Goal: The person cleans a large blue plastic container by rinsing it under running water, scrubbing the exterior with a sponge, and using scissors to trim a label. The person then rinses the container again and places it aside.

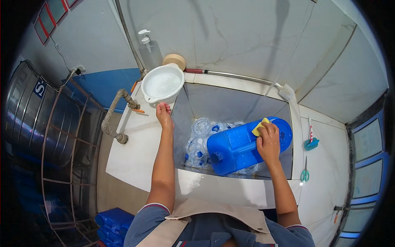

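A blue plastic water jug lies tilted on its side in a tiled sink basin, on top of several clear plastic containers with blue parts. My right hand presses a yellow sponge against the jug, near its handle and round end. My left hand is beside the basin's left edge, just below a white plastic basin of sudsy water; its fingers are curled, and whether they touch the basin's rim is unclear.
A pump bottle and a long-handled brush are along the back ledge. Pipework rises at the left. A small brush and teal-handled scissors rest on the right counter. Blue containers are on the floor.
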`<state>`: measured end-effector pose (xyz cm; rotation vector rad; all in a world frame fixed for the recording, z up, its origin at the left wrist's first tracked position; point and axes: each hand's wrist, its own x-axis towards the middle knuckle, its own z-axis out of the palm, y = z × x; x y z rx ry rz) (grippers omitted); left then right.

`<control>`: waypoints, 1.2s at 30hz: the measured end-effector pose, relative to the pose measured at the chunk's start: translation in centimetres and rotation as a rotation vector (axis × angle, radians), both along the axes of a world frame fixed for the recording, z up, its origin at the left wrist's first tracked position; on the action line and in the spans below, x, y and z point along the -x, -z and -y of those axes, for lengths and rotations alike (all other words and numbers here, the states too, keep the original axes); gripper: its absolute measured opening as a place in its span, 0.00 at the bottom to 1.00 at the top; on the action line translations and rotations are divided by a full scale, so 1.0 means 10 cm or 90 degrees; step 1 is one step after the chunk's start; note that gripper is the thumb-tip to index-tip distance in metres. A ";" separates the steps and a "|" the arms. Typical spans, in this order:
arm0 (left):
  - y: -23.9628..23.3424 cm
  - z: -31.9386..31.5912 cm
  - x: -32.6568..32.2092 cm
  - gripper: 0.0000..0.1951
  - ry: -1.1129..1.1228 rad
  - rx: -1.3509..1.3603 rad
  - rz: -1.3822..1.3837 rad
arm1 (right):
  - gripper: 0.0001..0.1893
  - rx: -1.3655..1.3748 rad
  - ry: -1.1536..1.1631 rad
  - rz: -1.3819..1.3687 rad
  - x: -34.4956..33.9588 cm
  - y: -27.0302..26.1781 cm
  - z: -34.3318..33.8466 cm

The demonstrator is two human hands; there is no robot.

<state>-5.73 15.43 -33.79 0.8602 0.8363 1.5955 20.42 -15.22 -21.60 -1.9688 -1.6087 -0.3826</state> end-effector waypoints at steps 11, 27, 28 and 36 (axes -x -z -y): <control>-0.34 0.76 -0.09 0.12 0.107 -0.081 -0.249 | 0.14 0.005 0.007 -0.014 0.00 -0.02 -0.02; -0.10 0.71 -3.07 0.11 0.790 -0.056 -0.792 | 0.15 -0.027 0.095 -0.032 -0.19 0.17 0.47; 0.02 0.61 -3.20 0.09 0.790 0.016 -0.727 | 0.15 -0.026 0.091 -0.027 -0.18 0.15 0.45; 0.04 0.74 -3.50 0.30 0.733 0.562 -0.371 | 0.14 -0.048 0.098 -0.043 -0.23 0.21 0.51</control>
